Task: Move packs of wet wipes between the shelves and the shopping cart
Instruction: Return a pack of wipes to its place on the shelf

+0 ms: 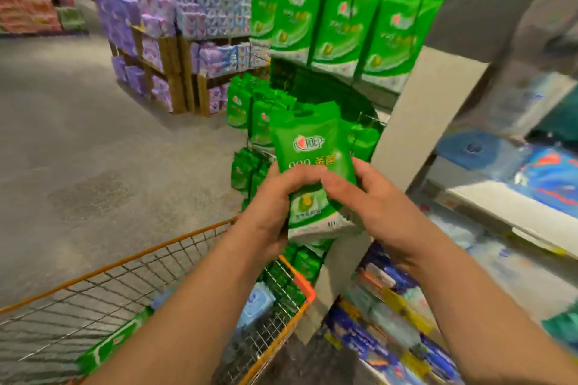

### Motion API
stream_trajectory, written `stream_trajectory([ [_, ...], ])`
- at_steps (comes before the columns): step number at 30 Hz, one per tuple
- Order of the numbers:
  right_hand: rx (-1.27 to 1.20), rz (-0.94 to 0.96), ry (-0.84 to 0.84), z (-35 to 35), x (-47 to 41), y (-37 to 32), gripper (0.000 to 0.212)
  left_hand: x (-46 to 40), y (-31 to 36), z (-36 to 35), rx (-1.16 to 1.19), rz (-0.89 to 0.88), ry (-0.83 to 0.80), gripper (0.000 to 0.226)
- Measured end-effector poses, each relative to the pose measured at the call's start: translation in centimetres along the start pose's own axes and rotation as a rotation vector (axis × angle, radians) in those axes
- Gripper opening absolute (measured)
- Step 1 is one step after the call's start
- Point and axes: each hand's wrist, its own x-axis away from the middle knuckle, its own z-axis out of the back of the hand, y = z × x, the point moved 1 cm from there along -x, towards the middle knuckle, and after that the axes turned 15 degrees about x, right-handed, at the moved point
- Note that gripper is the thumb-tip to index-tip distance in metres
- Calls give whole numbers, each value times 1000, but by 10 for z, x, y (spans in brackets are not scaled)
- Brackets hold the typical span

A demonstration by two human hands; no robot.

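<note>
- Green wipes pack (pixel 309 166) held upright in mid-air, in front of the hanging display and above the far right corner of the shopping cart (pixel 175 242).
- Left hand (pixel 275 206): fingers curled round the pack's left edge and across its front at mid-height, clamped on it.
- Right hand (pixel 372 197): fingers wrapped round the right edge at about the same height, thumb over the front; also clamped on the pack.
- Handling, judged: soft film pouch that dents under the fingers, moderately heavy with wet contents, glossy and likely a bit slippery. Not fragile. Best taken by the two side edges at mid-height, as now, or by the cut-out handle at the top.
- Hanging packs (pixel 337 31) of the same kind fill the upper row on the far right; more hang lower, just behind the held pack.
- Cart holds a green pack (pixel 115 341) near left and a blue pack (pixel 255 306) by the right wall.
- Edges: orange cart rim directly below the hands; grey shelf post (pixel 416 134) just right of the pack.
- Open room: the cart basket to the near left is largely free, as is the floor (pixel 78 134) on the left; the right side is crowded by shelves (pixel 500 212).
</note>
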Motion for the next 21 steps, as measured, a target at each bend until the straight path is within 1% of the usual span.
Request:
stream_trajectory([
  [1,9,0,24,11,8,1,87,-2,-7,-13,-16,15,-19,86],
  [4,24,-12,147,47,32,15,85,-7,-36,-54,-47,29,-68,95],
  [5,30,-15,183,60,42,19,80,-9,-48,-68,-64,31,-90,95],
  [7,0,-33,237,88,65,29,60,-10,-72,-97,-101,47,-132,92],
  [8,-18,-46,271,103,77,36,54,-10,-86,-113,-123,59,-159,90],
  [12,-67,-74,395,163,124,61,57,-6,-142,-173,-185,128,-248,75],
  [15,-95,-91,467,206,156,81,44,-2,-184,-210,-179,160,-313,67],
  [18,-139,-90,522,247,188,96,48,0,-220,-242,-211,172,-374,74],
  [21,-213,-98,580,282,222,109,48,1,-257,-273,-239,163,-400,78],
])
